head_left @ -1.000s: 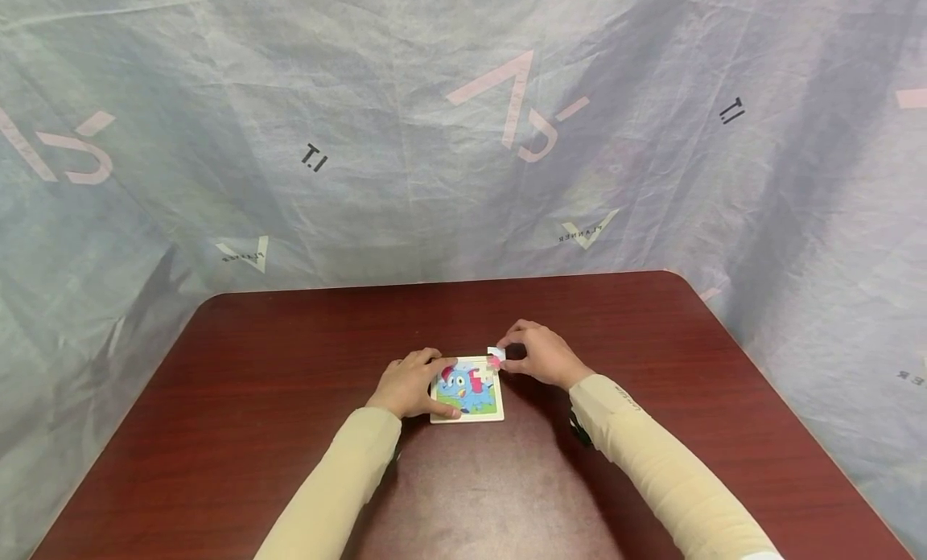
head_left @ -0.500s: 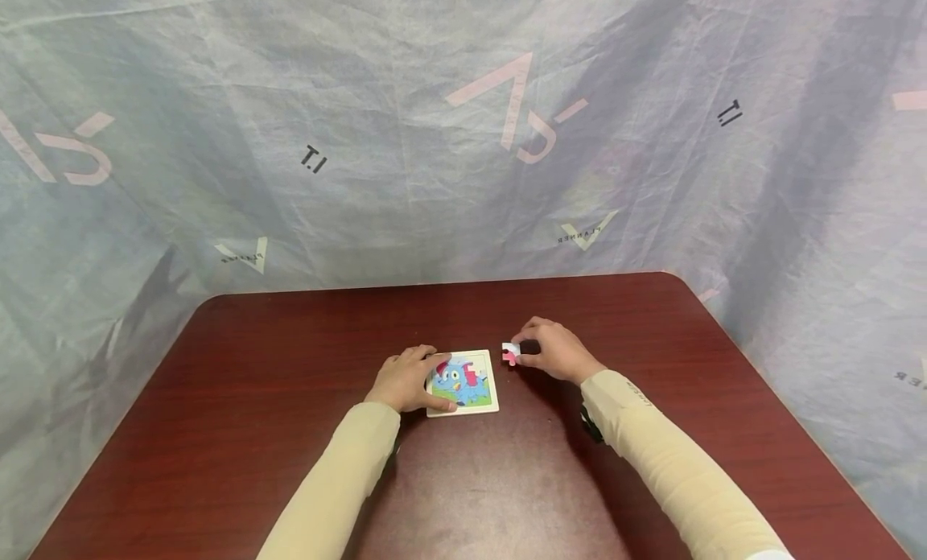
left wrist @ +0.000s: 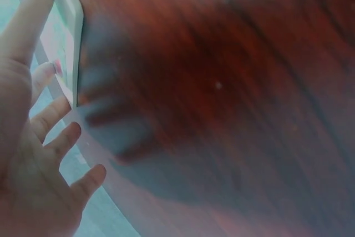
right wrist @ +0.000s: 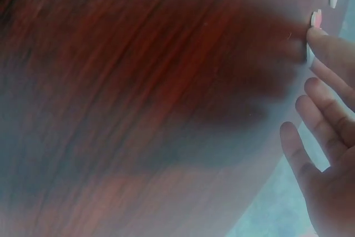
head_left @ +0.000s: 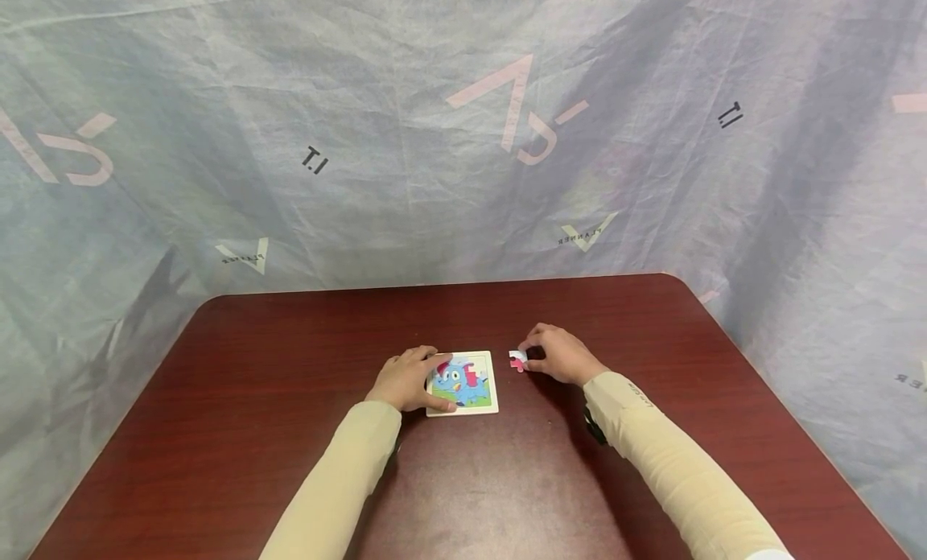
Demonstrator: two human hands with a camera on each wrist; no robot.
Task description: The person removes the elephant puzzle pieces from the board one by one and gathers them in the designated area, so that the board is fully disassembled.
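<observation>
A square jigsaw puzzle board with a light frame and a blue elephant picture lies on the table; a bare pale gap shows at its upper right. My left hand rests over its left side, thumb along the near edge and index finger at the far edge. In the left wrist view, that hand has its other fingers spread beyond the board. To the right of the board, my right hand pinches a pink and white puzzle piece between thumb and index finger. Whether the piece touches the table cannot be told.
The dark red wooden table extends around both hands, with rounded far corners. A grey printed cloth hangs behind it and on both sides. Reflected light makes the near middle of the tabletop shiny.
My right hand has moved the puzzle piece from the board's upper right corner off to the right, then slightly nearer. The board and left hand have shifted a little left.
</observation>
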